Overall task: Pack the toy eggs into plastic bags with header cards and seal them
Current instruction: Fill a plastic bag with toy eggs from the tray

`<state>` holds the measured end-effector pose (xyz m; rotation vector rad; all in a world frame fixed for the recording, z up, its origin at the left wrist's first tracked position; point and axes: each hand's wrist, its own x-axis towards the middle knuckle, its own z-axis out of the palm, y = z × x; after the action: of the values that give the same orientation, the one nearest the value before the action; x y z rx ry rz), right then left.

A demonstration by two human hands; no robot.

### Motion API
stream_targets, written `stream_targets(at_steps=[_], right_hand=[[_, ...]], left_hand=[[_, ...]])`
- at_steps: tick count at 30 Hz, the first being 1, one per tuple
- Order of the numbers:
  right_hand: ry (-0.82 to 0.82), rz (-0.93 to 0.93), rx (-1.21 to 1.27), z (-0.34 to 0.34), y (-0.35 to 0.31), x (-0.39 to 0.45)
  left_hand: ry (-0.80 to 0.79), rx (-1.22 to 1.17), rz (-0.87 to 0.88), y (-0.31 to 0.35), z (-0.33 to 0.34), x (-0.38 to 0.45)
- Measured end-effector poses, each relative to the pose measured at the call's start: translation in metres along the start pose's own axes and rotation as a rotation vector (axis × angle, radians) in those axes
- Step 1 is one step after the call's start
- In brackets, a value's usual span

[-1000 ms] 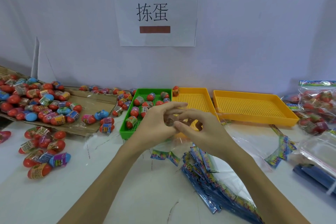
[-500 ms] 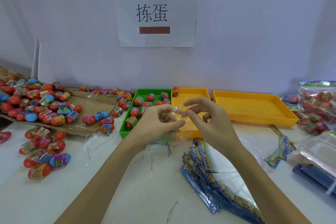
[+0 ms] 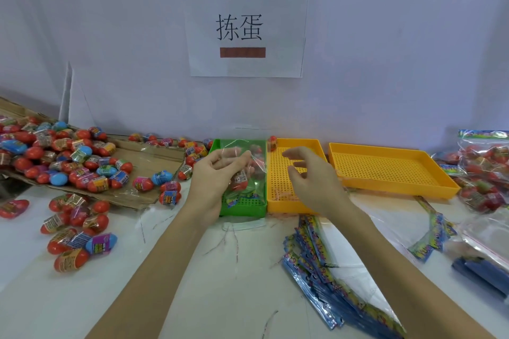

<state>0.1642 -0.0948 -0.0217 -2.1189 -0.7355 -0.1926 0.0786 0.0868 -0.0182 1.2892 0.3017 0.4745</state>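
Where both hands worked at the bag's mouth a moment ago, only the left hand [image 3: 217, 176] now pinches the bag [image 3: 249, 162], raised over the green tray [image 3: 242, 208]; the right hand [image 3: 311, 179] has let go, fingers loosely curled, so filling with eggs [image 3: 68, 162] probably comes next.

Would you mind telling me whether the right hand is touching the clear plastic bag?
Apart. The head view shows the right hand open over the yellow tray, with tray showing between it and the clear plastic bag held by the left hand.
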Motion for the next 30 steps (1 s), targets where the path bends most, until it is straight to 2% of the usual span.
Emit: stream_targets(at_steps=[5,9,10,12,14,16,24,27,30], right_hand=[[-0.149,-0.005,-0.25,0.016,0.001,0.065],[-0.341,-0.027,-0.425,0.032,0.008,0.104],[-0.348,-0.063,-0.489,0.036,0.012,0.109],[-0.245,-0.124,-0.564,0.045,0.021,0.11],[-0.097,-0.125,-0.545,0.053,0.027,0.105],[-0.031,-0.093,-0.518,0.056,0.03,0.102],[-0.087,-0.041,-0.339,0.038,0.044,0.094],[0.043,-0.035,-0.16,0.032,0.04,0.086],[0.16,0.028,0.146,0.011,0.029,0.063]], left_hand=[[0.015,0.012,0.012,-0.001,0.0,0.002],[0.007,0.062,0.041,-0.005,0.001,0.003],[0.001,0.06,0.042,-0.006,0.001,0.003],[0.006,0.066,0.053,-0.006,0.0,0.004],[0.012,0.094,0.061,-0.006,0.0,0.005],[-0.009,0.109,0.056,-0.006,0.001,0.006],[-0.119,0.156,-0.061,-0.006,0.01,-0.001],[-0.163,0.183,-0.09,-0.005,0.009,-0.003],[-0.2,0.197,-0.044,-0.004,0.007,-0.003]])
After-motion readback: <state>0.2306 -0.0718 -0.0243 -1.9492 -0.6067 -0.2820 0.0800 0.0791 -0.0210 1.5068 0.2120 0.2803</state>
